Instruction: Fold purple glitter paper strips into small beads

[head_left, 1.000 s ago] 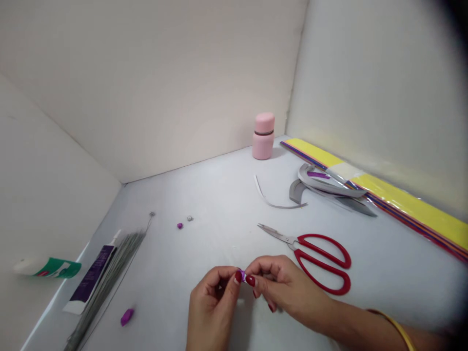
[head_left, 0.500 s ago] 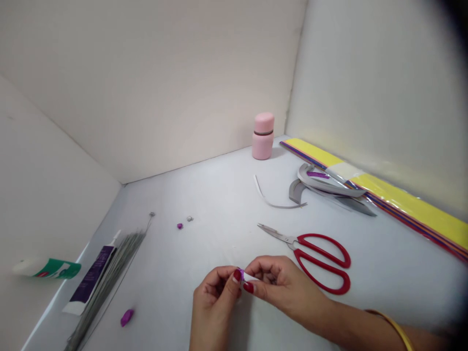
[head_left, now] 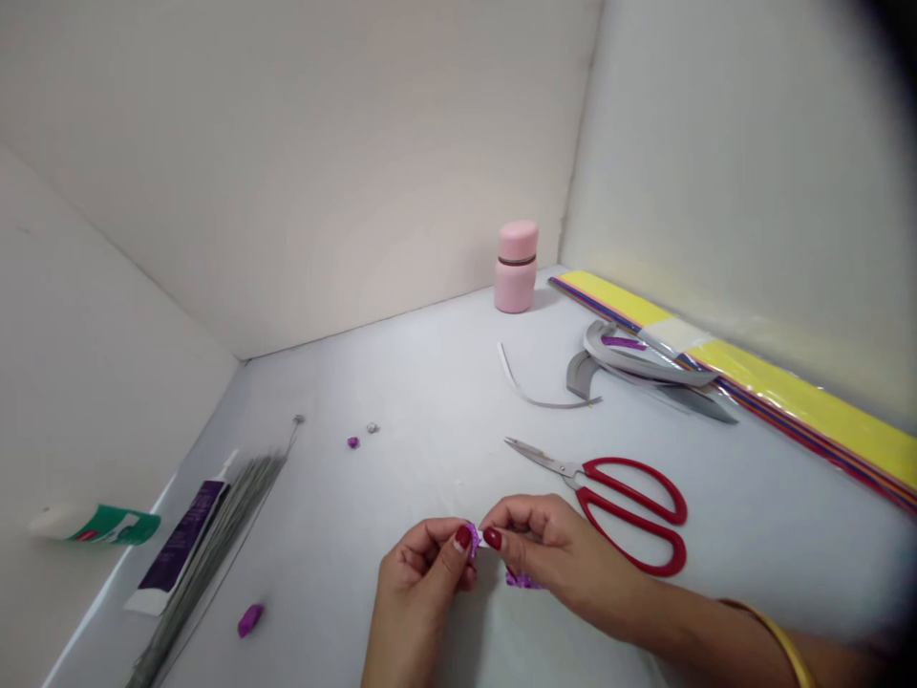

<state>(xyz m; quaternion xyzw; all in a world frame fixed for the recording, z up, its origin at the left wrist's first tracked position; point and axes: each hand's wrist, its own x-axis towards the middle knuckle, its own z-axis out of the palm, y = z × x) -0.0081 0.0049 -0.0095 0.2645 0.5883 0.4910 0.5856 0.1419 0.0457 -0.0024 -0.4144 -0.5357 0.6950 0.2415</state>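
My left hand [head_left: 422,583] pinches a small purple piece [head_left: 473,540] between thumb and fingertips, near the bottom centre. Close against it on the right, my right hand [head_left: 551,554] pinches a small white bit [head_left: 482,541] joined to or touching that piece. More purple material [head_left: 522,580] shows below my right thumb; whether it is part of the same strip is hidden. Red-handled scissors [head_left: 634,516] lie just beyond and right of my right hand, blades pointing left.
At the left are a bundle of thin wires [head_left: 215,564], a purple tube [head_left: 182,540], a green-and-white bottle [head_left: 118,526] and a purple lump [head_left: 250,620]. A pink flask [head_left: 516,268], grey strips [head_left: 630,363] and yellow-topped sheets [head_left: 774,377] stand or lie farther back.
My right fingers have shifted slightly up and right along the strip. Purple material now shows below my right thumb, and more of the purple piece is visible at my left fingertips.
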